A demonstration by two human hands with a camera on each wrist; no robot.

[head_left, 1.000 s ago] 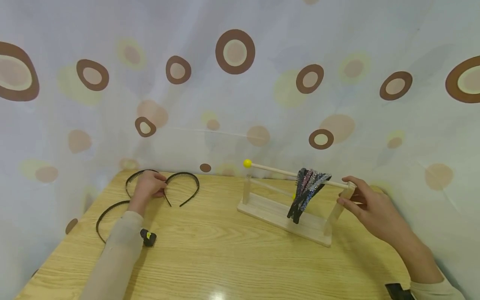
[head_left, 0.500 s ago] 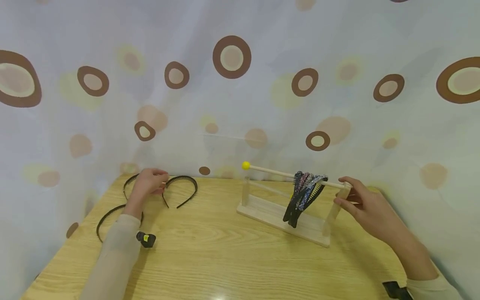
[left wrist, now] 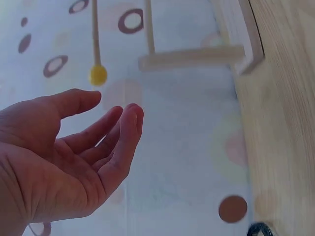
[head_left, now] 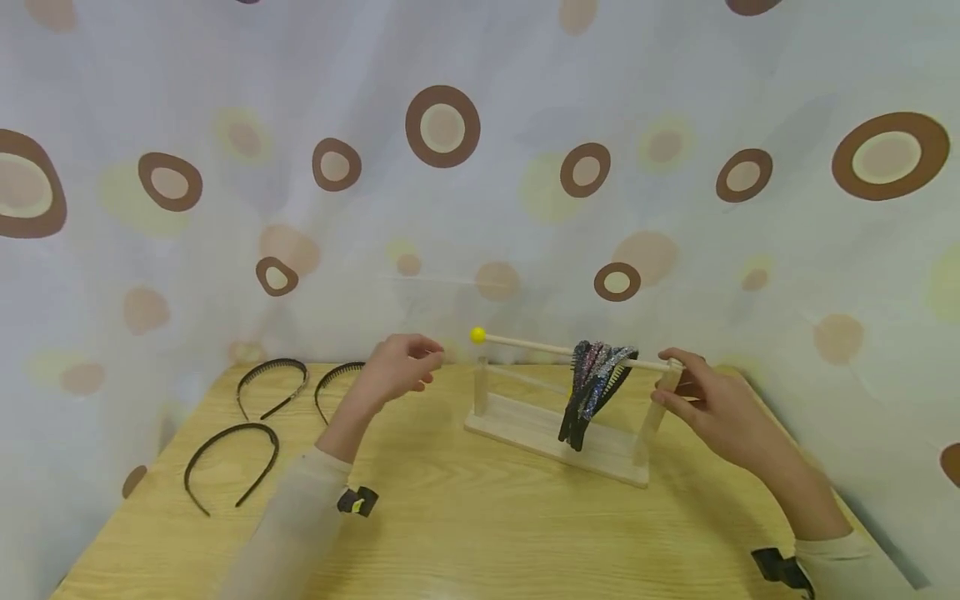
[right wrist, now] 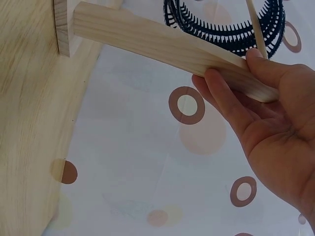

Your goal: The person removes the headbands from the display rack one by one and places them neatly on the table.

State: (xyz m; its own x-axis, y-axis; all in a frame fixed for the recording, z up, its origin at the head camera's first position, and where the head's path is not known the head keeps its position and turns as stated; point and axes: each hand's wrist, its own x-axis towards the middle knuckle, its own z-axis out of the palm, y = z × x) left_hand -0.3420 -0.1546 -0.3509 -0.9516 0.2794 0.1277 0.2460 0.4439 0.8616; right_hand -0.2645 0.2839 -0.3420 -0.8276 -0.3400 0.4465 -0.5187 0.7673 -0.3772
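Note:
My right hand [head_left: 720, 412] grips the top of the end post [right wrist: 147, 42] of a wooden headband rack [head_left: 517, 423]. Several glittery toothed headbands [head_left: 600, 375] hang bunched over the rack's upper rod, which has a yellow ball [head_left: 477, 335] at its left end. My left hand [head_left: 390, 371] is in the air left of that ball, fingers loosely bent, holding nothing. In the left wrist view, the ball sits just beyond the left thumb [left wrist: 83, 102]. A black headband [head_left: 321, 392] on the table is partly hidden behind the left hand and forearm.
Two more black headbands, one at the back [head_left: 300, 367] and one nearer [head_left: 232, 429], lie at the table's left. A patterned curtain [head_left: 502, 208] hangs behind the wooden table [head_left: 480, 533]. The rack also has a lower rod.
My left hand has come away from the headbands at the left and moved right, toward the rack, with nothing in it. The right hand still holds the post.

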